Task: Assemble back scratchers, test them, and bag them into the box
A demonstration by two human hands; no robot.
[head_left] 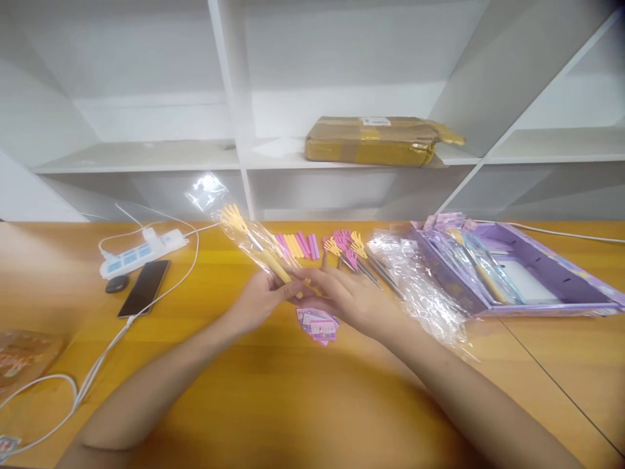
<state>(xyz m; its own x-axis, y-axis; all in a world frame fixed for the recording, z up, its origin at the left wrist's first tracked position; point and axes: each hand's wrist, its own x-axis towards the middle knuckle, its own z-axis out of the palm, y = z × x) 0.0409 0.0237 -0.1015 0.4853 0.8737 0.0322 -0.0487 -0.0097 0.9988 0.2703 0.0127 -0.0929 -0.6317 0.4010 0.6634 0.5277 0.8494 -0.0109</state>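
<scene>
Bagged yellow back-scratcher (pixel 254 244) is pinched at its lower end by our left hand (pixel 258 301) and right hand (pixel 342 299), above the worktop (pixel 312 391); unbagged scratchers (pixel 354 255) remain, several packs boxed (pixel 488 273).

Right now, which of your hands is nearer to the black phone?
Left. The left hand is on the phone's side of the table, gripping the clear bag, though apart from the phone. The right hand is farther off, beyond the left.
</scene>
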